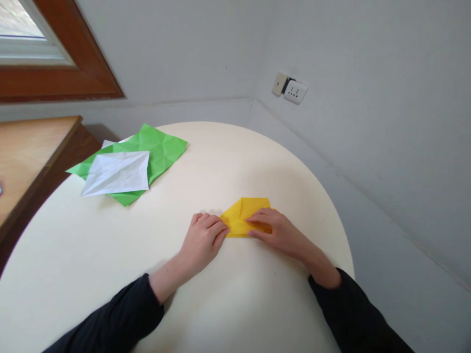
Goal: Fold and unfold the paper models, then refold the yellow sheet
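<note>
The left hand [203, 239] lies flat on the near-left corner of the yellow paper [246, 215], fingers together and extended, pressing it down rather than gripping it. The right hand [274, 230] rests across the sheet's near-right part, fingertips pointing left along the lower edge, likewise pressing and not closed around anything. The two hands sit close together, almost meeting over the paper.

The yellow paper lies on the round cream counter [221, 162], and it already shows several folds: a raised flap with a diagonal crease at its far side and a compact, angular outline, so by my judgement the folding is partway through, with a crease along the near edge now being flattened. How many folds remain cannot be told.

Far left of the yellow paper lie a creased green sheet [162, 147] and, on top of it, a creased white sheet [117, 172], both opened out flat and untouched.
</note>
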{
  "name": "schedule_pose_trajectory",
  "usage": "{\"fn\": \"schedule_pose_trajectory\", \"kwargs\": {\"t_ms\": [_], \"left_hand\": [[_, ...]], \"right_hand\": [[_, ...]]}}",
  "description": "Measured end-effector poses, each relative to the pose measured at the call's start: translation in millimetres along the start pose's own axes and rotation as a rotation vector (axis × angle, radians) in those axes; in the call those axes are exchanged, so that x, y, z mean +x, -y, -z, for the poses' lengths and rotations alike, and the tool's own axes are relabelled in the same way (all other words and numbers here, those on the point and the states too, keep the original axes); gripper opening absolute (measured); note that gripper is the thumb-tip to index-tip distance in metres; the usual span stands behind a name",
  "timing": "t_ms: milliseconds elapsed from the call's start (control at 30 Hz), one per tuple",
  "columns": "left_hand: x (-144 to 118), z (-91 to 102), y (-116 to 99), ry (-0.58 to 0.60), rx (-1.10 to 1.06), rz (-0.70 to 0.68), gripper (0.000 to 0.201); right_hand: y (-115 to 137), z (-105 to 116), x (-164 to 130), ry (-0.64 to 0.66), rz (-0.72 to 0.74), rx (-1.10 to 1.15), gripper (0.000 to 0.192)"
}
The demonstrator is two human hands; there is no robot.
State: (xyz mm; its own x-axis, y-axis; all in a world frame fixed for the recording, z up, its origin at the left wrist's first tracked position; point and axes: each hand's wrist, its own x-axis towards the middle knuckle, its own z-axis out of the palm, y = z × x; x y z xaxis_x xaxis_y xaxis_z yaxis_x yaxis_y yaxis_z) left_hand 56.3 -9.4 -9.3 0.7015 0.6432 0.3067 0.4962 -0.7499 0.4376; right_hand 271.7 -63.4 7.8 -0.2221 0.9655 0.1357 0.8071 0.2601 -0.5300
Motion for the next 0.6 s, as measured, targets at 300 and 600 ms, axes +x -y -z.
{"fn": "schedule_pose_trajectory", "kwargs": {"t_ms": [300,600], "left_hand": [[-0.2,3.0,4.3,-0.063,0.108,0.215,0.018],[-0.6,1.2,-4.0,0.052,0.083,0.317,0.032]], "right_hand": [[-4.4,-14.5,3.7,-0.078,-0.016,-0.032,0.021],[-4.0,-13.1,4.8,-0.066,-0.035,-0.036,0.031]]}}
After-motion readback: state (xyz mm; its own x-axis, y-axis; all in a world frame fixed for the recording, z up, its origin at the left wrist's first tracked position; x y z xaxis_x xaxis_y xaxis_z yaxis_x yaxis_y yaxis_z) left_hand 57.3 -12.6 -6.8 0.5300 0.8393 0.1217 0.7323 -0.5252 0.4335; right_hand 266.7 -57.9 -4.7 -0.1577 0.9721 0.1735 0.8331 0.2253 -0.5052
